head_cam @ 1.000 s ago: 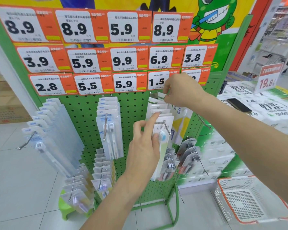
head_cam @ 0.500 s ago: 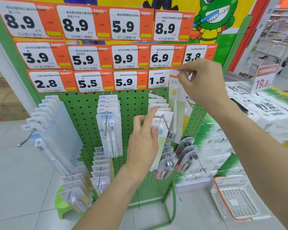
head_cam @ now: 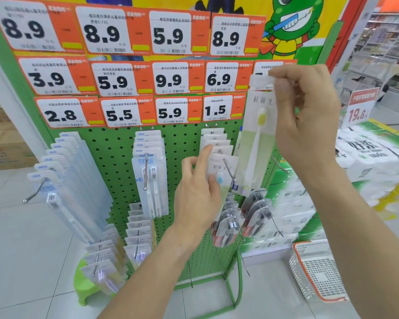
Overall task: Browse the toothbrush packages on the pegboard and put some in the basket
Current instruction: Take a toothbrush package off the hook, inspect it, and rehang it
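A green pegboard carries rows of toothbrush packages on metal hooks. My right hand pinches the top of a clear package with a yellow toothbrush, which hangs free in front of the board. My left hand touches the front package with a blue-headed toothbrush still hanging on its hook, thumb and forefinger on it. A white basket with an orange rim stands on the floor at the lower right.
Orange price tags cover the board's top. More packages hang at left and centre. Bare hooks jut out at right. Stacked tissue packs sit to the right. A green stool stands below.
My right hand has pulled the yellow toothbrush package off its hook and lifted it up and right. My left hand stays on the blue-headed package.
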